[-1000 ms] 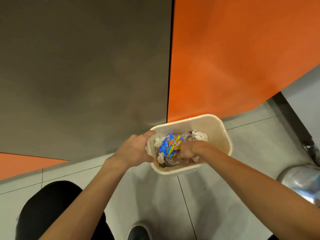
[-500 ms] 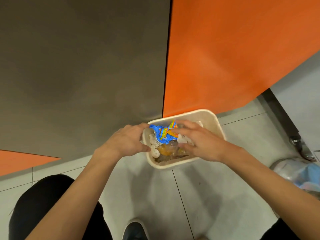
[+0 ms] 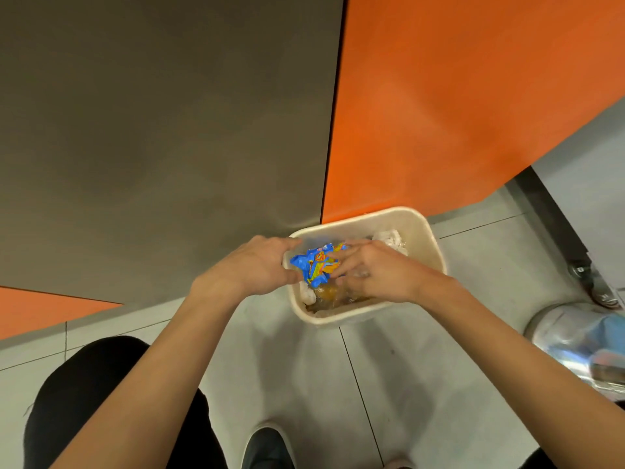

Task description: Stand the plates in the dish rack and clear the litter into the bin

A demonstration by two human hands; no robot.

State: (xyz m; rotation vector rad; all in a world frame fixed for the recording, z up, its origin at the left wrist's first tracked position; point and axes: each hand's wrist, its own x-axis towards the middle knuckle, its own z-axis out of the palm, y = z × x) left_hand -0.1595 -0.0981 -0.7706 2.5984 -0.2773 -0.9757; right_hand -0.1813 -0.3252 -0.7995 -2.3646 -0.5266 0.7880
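Bin (image 3: 429,238) far rim just beside cabinet (image 3: 169,130); floor (image 3: 304,367) open nearside. One wrapper (image 3: 314,262), two tissues (image 3: 389,238) inside. Left hand (image 3: 253,265) grips left rim; right hand (image 3: 378,275) fingers straight (touching wrapper).

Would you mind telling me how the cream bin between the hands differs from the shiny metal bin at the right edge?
The cream bin is matte, with straight sides and rounded corners; the metal bin is round and mirror-bright. The cream bin sits mid-frame with the left hand gripping its rim; the metal bin is cut off by the frame edge and untouched. Both are open-topped with contents showing.
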